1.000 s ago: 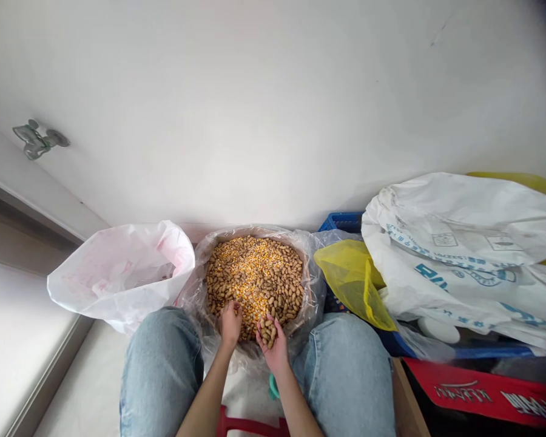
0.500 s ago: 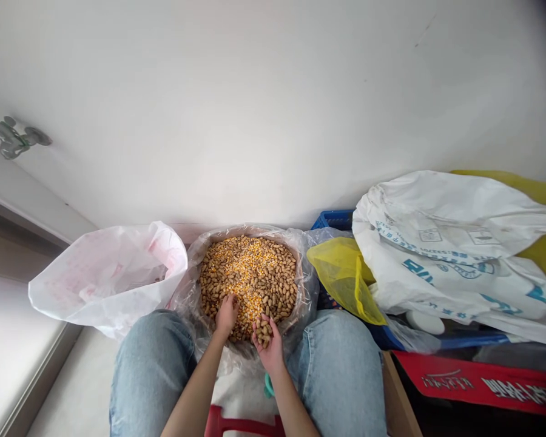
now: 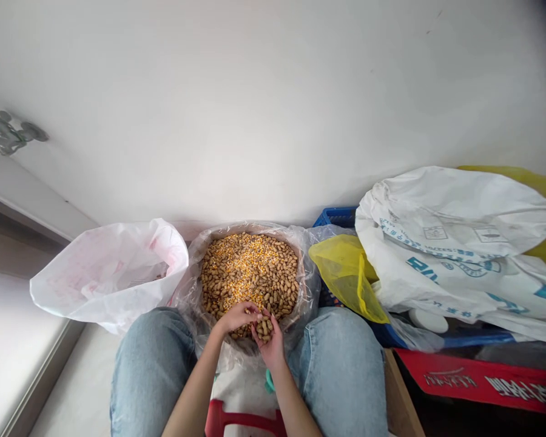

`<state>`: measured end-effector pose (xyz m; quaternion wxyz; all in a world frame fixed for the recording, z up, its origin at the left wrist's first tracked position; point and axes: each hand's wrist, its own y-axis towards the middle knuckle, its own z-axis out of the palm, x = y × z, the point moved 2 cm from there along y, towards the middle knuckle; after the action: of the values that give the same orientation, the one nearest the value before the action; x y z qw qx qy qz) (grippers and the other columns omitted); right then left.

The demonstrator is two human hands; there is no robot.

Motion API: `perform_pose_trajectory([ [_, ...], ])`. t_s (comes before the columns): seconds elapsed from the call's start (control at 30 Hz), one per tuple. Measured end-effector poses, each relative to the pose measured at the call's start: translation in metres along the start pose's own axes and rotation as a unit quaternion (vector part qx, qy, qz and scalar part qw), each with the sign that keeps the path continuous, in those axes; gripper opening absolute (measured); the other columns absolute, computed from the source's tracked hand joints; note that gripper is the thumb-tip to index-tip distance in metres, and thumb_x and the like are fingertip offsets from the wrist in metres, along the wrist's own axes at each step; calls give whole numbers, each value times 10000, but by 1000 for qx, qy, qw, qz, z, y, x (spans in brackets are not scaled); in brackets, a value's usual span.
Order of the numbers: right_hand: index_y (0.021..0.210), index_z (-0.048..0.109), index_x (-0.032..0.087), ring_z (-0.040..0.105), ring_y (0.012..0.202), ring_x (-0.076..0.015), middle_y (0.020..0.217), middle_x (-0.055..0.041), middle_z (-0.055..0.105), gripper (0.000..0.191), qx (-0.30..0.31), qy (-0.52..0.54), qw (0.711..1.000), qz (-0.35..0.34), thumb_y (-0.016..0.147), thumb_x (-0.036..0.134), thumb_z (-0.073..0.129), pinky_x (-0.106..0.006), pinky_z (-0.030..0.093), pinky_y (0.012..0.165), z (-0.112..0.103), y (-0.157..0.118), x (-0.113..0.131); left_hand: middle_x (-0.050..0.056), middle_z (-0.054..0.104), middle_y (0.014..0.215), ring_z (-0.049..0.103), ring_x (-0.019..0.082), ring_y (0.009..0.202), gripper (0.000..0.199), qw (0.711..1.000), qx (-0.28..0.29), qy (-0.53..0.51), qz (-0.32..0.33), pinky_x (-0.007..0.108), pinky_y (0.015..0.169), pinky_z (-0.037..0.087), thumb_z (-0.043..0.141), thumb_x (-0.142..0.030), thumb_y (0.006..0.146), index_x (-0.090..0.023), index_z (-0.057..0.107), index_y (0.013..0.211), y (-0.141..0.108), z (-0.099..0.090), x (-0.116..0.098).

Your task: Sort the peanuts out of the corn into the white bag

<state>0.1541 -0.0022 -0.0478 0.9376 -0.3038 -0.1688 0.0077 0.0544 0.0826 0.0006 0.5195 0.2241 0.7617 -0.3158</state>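
**Peanut pods cupped in right hand over mixed pile, left hand reaching across**

A handful of peanut pods is held in the cupped right hand at the lower middle of the frame, low over the near edge of a round basin lined with clear plastic. The left hand is extended across from the left, and its fingers are laid against the top of the handful, so the 2 hands are together, not apart. Whether a pod is pinched by those fingers cannot be told. The handful lies just right of the left hand and is nearer the right hand, in whose palm it rests. Its pods lie at mixed angles, so no single long axis is shown.

A pile of peanuts and yellow corn kernels fills the basin beyond the hands, with corn showing mostly toward the upper left and pods around the edges. A white plastic bag is placed left of the basin. A yellow plastic bag, a blue plastic crate and a white printed sack are gathered to the right. The basin is flanked by 2 knees in blue jeans, and a red stool is seen at the bottom edge.
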Motion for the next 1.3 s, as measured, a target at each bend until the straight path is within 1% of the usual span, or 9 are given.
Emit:
perform_pose_trajectory([
  [0.07,983,489,232,501,850,-136,979,17,508,306,-6,11,1000,2,691,317,523,-283,459,680,0,0,0,15,540,788,478,113,733,320,1000,-8,-8,0,207,682,367,478,-438,694,-146,540,810,0,1,-1],
  [0.17,961,490,231,501,861,-155,940,15,515,309,-8,17,1000,17,671,321,547,-255,457,636,-1,-1,0,23,525,826,472,111,769,215,976,-196,90,-41,215,723,345,436,-314,733,-157,504,863,5,-6,18],
  [0.23,959,488,231,504,855,-155,920,13,519,313,-5,15,1000,18,668,328,551,-241,454,616,-2,0,-1,30,508,857,472,116,777,209,952,-237,170,-91,220,712,338,442,-265,727,-173,478,911,9,-8,33],
  [0.57,1005,465,242,504,873,-146,935,9,527,342,4,16,1000,25,683,333,533,-263,454,673,-2,-1,-1,15,471,940,491,114,732,203,913,-220,326,-105,204,546,285,350,-312,783,-233,444,945,13,5,47],
  [0.77,996,472,254,507,867,-141,945,14,528,335,13,9,1000,19,678,337,536,-277,451,687,0,-2,-1,25,464,882,467,109,794,194,948,-239,205,-47,209,703,338,379,-333,774,-196,498,841,5,4,22],
  [0.87,967,491,247,514,821,-120,938,32,532,293,2,12,1000,9,684,315,529,-284,454,686,1,0,0,7,490,839,450,104,822,239,983,-146,103,49,193,756,330,443,-409,736,-203,547,799,-1,8,-8],
  [0.97,929,500,232,513,807,-108,931,37,532,248,-8,27,1000,1,694,308,518,-279,454,681,-1,0,0,5,521,793,461,108,779,322,994,-47,50,80,196,715,347,412,-468,735,-192,571,788,-1,11,-20],
  [1.13,977,471,261,509,864,-140,928,20,530,309,12,38,999,22,683,338,534,-272,447,667,-3,0,0,34,517,886,460,123,828,248,966,-236,106,-12,225,772,338,378,-330,768,-166,508,901,9,-4,20],
  [1.3,970,476,258,512,864,-135,929,25,532,300,20,40,999,26,689,350,527,-264,444,668,1,-2,0,42,446,993,481,125,819,268,936,-208,273,-80,217,678,360,393,-272,756,-239,437,1019,18,-1,44],
])
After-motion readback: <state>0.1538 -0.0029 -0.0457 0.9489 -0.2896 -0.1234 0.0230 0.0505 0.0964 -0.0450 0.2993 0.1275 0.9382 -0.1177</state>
